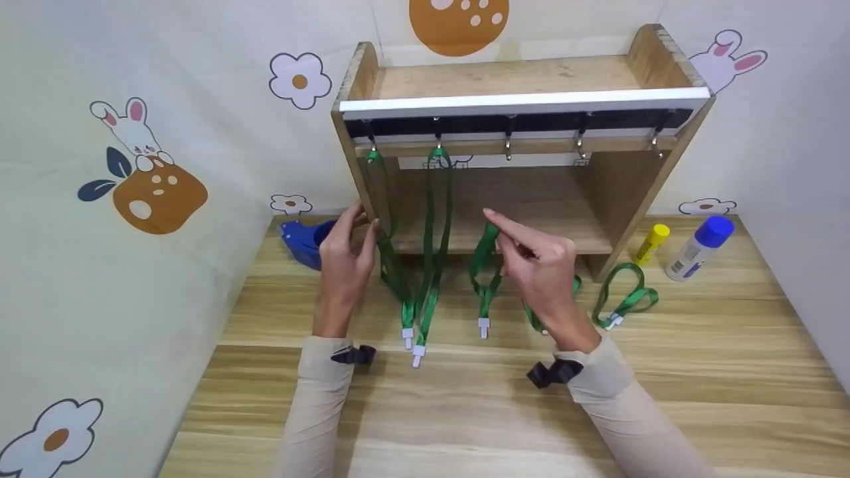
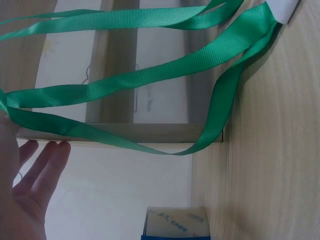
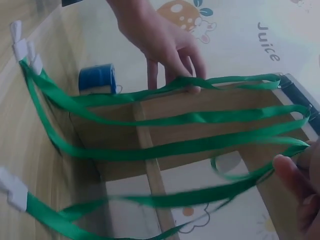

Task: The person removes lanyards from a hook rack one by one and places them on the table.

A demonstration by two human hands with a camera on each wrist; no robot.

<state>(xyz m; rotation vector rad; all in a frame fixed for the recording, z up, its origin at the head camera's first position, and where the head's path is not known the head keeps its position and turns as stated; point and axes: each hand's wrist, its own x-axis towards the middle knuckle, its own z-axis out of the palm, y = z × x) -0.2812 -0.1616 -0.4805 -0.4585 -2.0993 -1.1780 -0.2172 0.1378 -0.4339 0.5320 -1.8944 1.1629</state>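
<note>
My right hand (image 1: 541, 265) pinches the upper loop of a green lanyard (image 1: 485, 265), whose white clip (image 1: 484, 326) hangs at the table front. My left hand (image 1: 345, 259) holds the left side panel of a wooden shelf (image 1: 505, 206), thumb by the front edge, fingers on the outer side. Two green lanyards (image 3: 210, 117) hang from the two leftmost metal hooks (image 1: 438, 136), their white clips low in front. The hooks further right carry nothing. In the left wrist view, straight fingertips (image 2: 62, 150) touch the panel beside a hanging lanyard.
A blue tape dispenser (image 1: 304, 242) stands left of the shelf. On the right are a yellow glue stick (image 1: 653, 243), a blue-capped bottle (image 1: 700, 249) and a loose green lanyard (image 1: 624, 299). Another lanyard (image 1: 534, 318) lies partly hidden behind my right hand.
</note>
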